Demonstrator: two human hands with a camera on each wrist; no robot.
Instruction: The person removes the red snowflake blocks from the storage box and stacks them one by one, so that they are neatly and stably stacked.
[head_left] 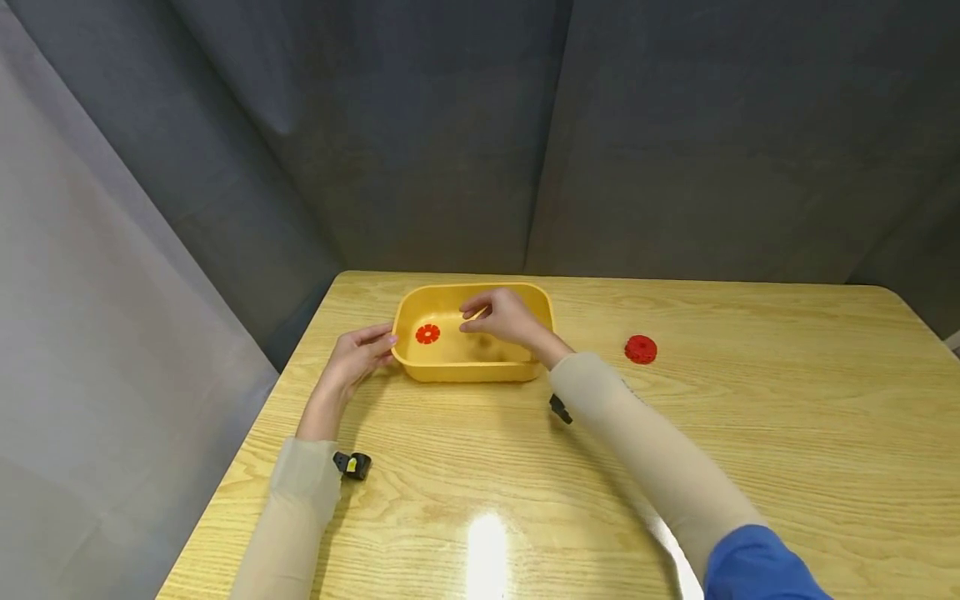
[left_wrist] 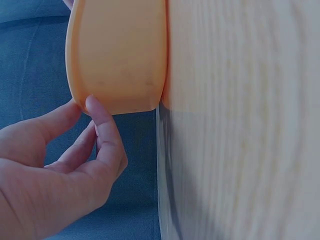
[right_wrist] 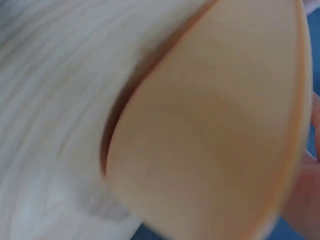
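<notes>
Head view: one red gear-shaped plastic disc [head_left: 427, 333] already sits inside the yellow plastic tub [head_left: 465, 372], and one round red plastic disc [head_left: 641, 349] is still out on the wooden tabletop [head_left: 675, 467], so I'd say halfway. Left hand [head_left: 356, 358] rests straight fingers on the tub's end wall, no grip. Right hand [head_left: 504, 317] hovers over the tub, fingers loosely curled, empty. Count: two discs, one tub.

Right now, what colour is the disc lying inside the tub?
Red, with spoke-like slots; the disc shows best in the head view.
</notes>
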